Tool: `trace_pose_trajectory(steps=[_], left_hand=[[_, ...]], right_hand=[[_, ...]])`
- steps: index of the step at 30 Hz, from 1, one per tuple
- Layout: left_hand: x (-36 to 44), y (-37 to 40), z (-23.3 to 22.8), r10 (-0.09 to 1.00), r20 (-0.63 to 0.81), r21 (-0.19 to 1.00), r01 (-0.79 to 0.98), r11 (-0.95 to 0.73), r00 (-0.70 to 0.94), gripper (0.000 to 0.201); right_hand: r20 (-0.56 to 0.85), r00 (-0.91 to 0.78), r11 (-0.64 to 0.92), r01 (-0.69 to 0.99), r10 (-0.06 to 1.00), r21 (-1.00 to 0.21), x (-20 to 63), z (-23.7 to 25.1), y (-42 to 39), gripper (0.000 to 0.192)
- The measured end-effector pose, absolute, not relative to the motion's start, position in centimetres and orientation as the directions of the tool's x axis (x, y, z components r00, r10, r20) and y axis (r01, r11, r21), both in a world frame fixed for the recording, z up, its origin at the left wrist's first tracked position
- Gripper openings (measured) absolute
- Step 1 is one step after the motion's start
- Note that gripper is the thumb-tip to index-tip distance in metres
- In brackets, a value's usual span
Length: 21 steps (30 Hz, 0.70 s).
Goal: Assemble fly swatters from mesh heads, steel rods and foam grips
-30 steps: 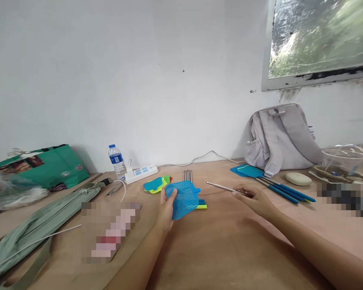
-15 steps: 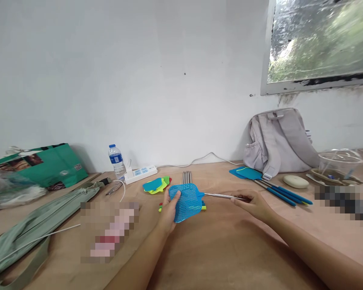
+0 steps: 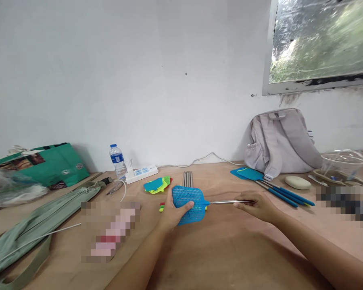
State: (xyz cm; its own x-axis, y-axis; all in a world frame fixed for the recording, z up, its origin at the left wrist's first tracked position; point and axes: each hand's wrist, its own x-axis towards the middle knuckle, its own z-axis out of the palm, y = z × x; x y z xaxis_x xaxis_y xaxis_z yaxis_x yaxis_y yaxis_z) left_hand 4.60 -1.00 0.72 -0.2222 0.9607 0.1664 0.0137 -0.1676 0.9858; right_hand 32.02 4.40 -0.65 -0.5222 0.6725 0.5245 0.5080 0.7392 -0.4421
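I see the metal rod [image 3: 225, 201] and the blue mesh paddle [image 3: 186, 197] now in line, the rod's tip meeting the short neck on the paddle's right edge. A second ago there was a gap between them, with the tip hanging to the right of the neck. To me that means the two parts are at the joining stage; how deep the rod sits in the neck I cannot tell from here.

My left grip [image 3: 174, 211] is pinched on the paddle, thumb across the mesh on the near side. The thumb has slid further in over the mesh since then. My right grip [image 3: 257, 205] is clasped around the rod's far end, which it partly hides. Both parts are held above the counter [image 3: 224, 253], in the middle, in front of a row of metal tubes [image 3: 187, 179].

A small pile of coloured paddles [image 3: 154, 184] lies to the left, near the power strip [image 3: 141, 174]. On the right, near the backpack [image 3: 290, 141], lie several whole swatters [image 3: 284, 195] with blue handles and paddles, which I judge to be finished pieces.
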Motion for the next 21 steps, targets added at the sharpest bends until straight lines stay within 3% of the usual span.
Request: trace_pose_trajectory(steps=[12, 15, 17, 19, 21], left_hand=[[4.2, -0.7, 0.5, 0.937, 0.246, 0.965, -0.023, -0.26, -0.247, 0.077], [3.8, -0.8, 1.4, 0.958, 0.19, 0.953, -0.194, -0.233, -0.217, 0.072], [3.1, -0.7, 2.0, 0.979, 0.15, 0.896, -0.4, -0.193, -0.137, 0.058], [2.2, -0.4, 2.4, 0.984, 0.171, 0.809, -0.565, -0.164, -0.041, 0.046], [1.6, 0.0, 2.4, 0.977, 0.214, 0.785, -0.599, -0.158, 0.024, 0.041]], right_hand=[[0.472, -0.529, 0.708, 0.481, 0.705, -0.518, 30.6, -1.2, 4.2, 0.04], [0.462, -0.488, 0.67, 0.472, 0.74, -0.574, 30.2, -1.2, 4.2, 0.036], [0.46, -0.452, 0.64, 0.443, 0.764, -0.627, 29.7, -1.2, 4.2, 0.034], [0.474, -0.382, 0.604, 0.403, 0.794, -0.688, 29.2, -1.2, 4.2, 0.033], [0.486, -0.273, 0.557, 0.366, 0.83, -0.746, 28.6, -1.5, 4.3, 0.035]])
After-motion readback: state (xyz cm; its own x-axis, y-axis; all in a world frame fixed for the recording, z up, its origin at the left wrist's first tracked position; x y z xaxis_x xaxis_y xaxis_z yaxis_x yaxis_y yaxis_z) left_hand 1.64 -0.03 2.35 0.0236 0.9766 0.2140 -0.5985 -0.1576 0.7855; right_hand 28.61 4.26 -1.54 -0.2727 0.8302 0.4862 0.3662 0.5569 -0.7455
